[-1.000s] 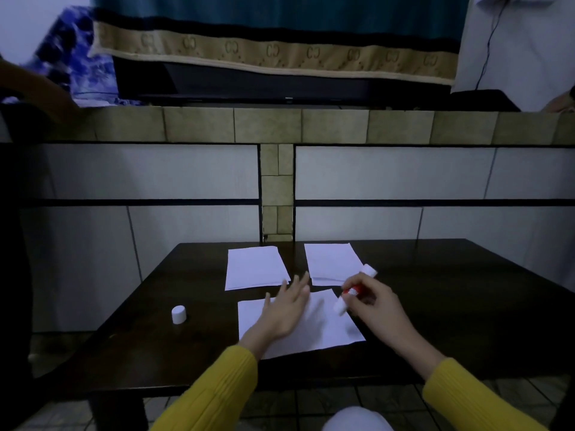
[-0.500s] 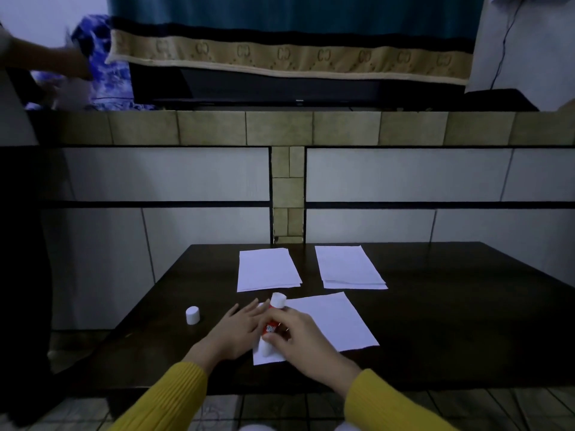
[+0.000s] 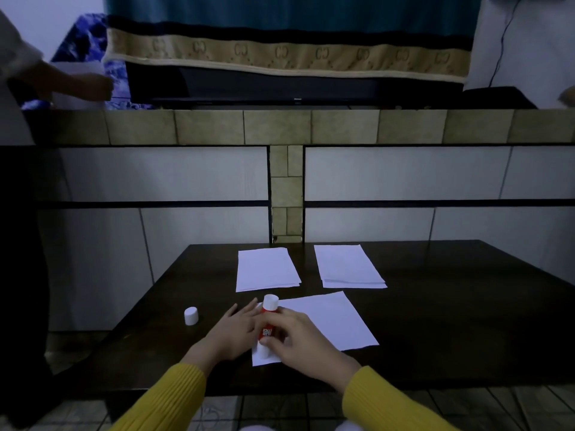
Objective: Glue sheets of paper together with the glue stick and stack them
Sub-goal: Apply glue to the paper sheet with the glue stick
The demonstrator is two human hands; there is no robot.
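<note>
A single white sheet (image 3: pixel 326 321) lies near the front edge of the dark table (image 3: pixel 451 321). My right hand (image 3: pixel 298 340) grips a red and white glue stick (image 3: pixel 268 321), its lower tip down on the sheet's near left corner. My left hand (image 3: pixel 231 332) rests flat with straight fingers on the sheet's left edge. Two small stacks of white paper sit farther back, one to the left (image 3: pixel 264 269) and one to the right (image 3: pixel 348 265). The glue stick's white cap (image 3: pixel 191 316) stands on the table left of my hands.
A tiled wall with a ledge (image 3: pixel 280 126) rises just behind the table. Another person's arm (image 3: pixel 71 82) reaches over the ledge at the upper left. Tiled floor (image 3: pixel 280 409) shows below the table's front edge.
My right hand carried the glue stick from the sheet's far right area to its near left corner. My left hand slid left to the sheet's edge. The view shifted a little.
</note>
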